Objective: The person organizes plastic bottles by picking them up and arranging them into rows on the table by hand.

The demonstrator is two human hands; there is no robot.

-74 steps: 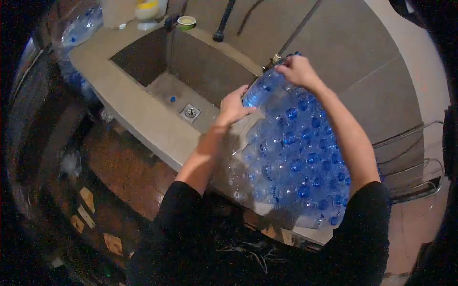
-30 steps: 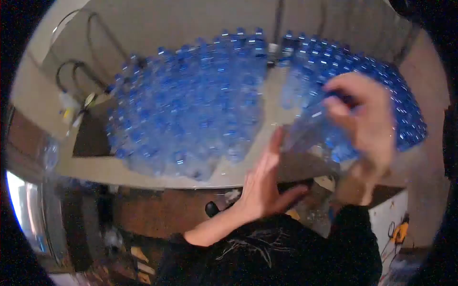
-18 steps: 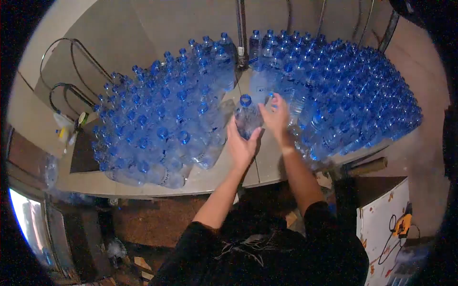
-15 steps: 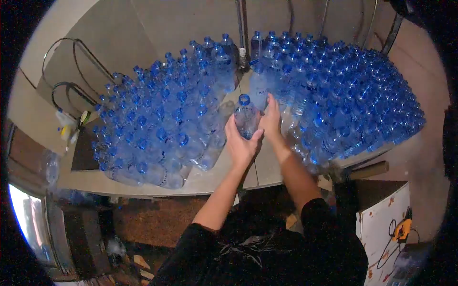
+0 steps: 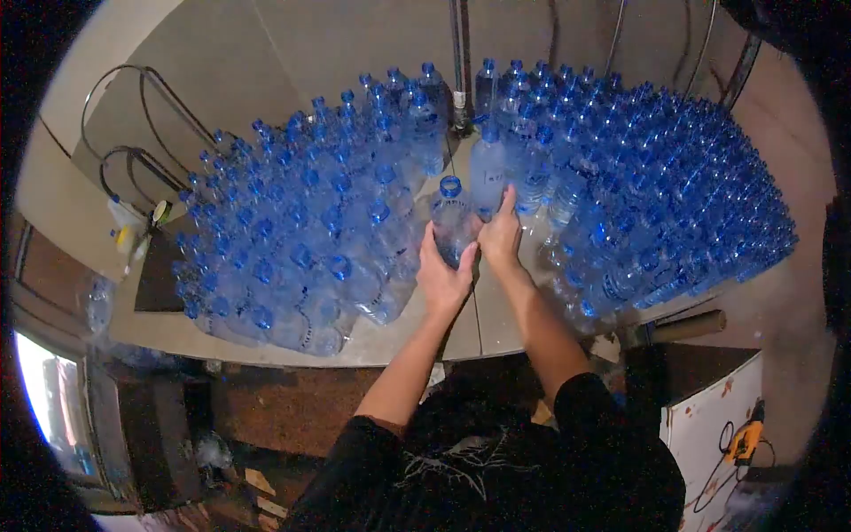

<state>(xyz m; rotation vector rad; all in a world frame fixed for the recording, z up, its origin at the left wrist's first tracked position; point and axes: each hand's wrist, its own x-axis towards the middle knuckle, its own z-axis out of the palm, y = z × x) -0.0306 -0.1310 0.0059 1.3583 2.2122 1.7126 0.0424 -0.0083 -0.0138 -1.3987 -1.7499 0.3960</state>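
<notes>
A clear plastic bottle (image 5: 452, 217) with an uncapped blue neck stands upright in my left hand (image 5: 445, 279), whose fingers and thumb wrap round its lower half. Just right of it, my right hand (image 5: 500, 239) is closed about the lower part of a second, cloudier plastic bottle (image 5: 488, 173) with dark lettering on its side. The fingertips there are partly hidden. Both hands are close together over the gap between two large groups of bottles, and the two held bottles almost touch.
Blue-necked bottles (image 5: 332, 222) crowd the left of the pale tabletop (image 5: 417, 332); another dense group (image 5: 656, 177) fills the right. Bent metal rods (image 5: 146, 124) rise at the left. A vertical pipe (image 5: 459, 71) stands behind. A yellow tool (image 5: 745, 441) lies on a white surface at the lower right.
My right hand has moved slightly down and left, closer to my left hand. The view has shifted a little; both bottles remain in front of me.
</notes>
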